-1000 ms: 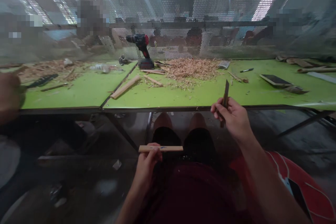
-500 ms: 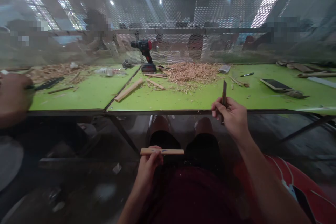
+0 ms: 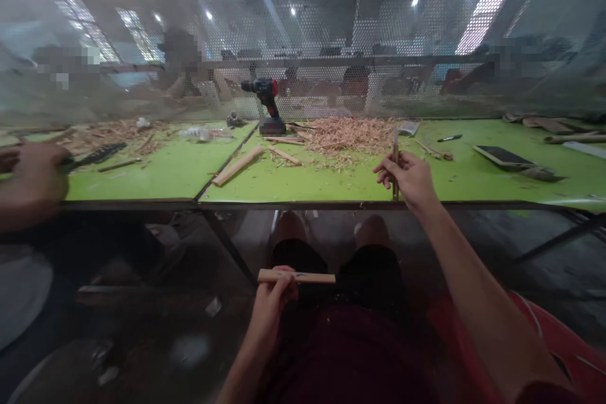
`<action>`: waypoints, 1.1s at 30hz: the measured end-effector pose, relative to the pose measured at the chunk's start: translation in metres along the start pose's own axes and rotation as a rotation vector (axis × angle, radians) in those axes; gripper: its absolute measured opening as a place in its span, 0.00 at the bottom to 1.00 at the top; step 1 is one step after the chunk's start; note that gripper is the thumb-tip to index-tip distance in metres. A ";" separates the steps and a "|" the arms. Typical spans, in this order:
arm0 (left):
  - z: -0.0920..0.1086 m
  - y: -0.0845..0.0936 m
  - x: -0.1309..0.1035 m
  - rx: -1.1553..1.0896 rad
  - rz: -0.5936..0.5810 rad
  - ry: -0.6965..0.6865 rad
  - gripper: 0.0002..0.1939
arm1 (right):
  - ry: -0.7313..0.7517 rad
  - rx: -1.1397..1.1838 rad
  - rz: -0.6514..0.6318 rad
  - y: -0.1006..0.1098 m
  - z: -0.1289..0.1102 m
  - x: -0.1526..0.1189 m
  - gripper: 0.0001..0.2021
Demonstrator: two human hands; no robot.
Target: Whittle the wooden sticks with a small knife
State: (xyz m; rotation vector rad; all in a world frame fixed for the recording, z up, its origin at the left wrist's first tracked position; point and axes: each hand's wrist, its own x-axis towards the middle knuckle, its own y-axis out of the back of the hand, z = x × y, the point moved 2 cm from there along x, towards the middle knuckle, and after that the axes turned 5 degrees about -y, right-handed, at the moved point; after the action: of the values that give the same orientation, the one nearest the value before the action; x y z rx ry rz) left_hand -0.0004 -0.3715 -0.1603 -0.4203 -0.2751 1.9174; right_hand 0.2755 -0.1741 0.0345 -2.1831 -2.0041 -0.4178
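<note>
Head view: left hand (image 3: 272,303) grasps a light, stiff wooden strip (image 3: 297,276) at its left end; right hand (image 3: 408,175) clenches a thin blade (image 3: 395,161) upright over the table (image 3: 331,183) front edge.

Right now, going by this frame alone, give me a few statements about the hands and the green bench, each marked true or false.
1. The left hand holds a short flat pale wooden stick over the lap. True.
2. The right hand holds a thin dark blade upright. True.
3. The red-and-black cordless drill lies in the person's lap. False: it stands on the green bench.
4. The pile of wood shavings lies on the floor. False: it lies on the bench.
5. A flat dark phone lies on the bench, to the right. True.
</note>
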 end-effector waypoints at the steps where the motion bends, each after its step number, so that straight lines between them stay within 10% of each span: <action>1: 0.000 0.000 -0.001 0.000 0.008 -0.001 0.23 | -0.039 -0.019 0.008 0.000 -0.001 0.007 0.13; 9: -0.004 0.000 0.003 -0.025 0.011 0.024 0.23 | -0.142 -0.184 0.079 -0.003 -0.002 0.057 0.16; 26: -0.003 0.001 -0.001 -0.019 0.005 0.034 0.25 | -0.148 -0.230 0.075 -0.003 -0.006 0.059 0.20; 33: 0.002 -0.004 -0.001 -0.055 -0.007 0.027 0.24 | -0.169 -0.373 0.002 0.005 -0.006 0.072 0.06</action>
State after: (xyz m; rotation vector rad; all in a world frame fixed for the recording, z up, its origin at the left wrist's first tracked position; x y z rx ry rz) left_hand 0.0025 -0.3705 -0.1569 -0.4814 -0.3118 1.8987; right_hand 0.2849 -0.1084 0.0625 -2.5110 -2.1552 -0.6760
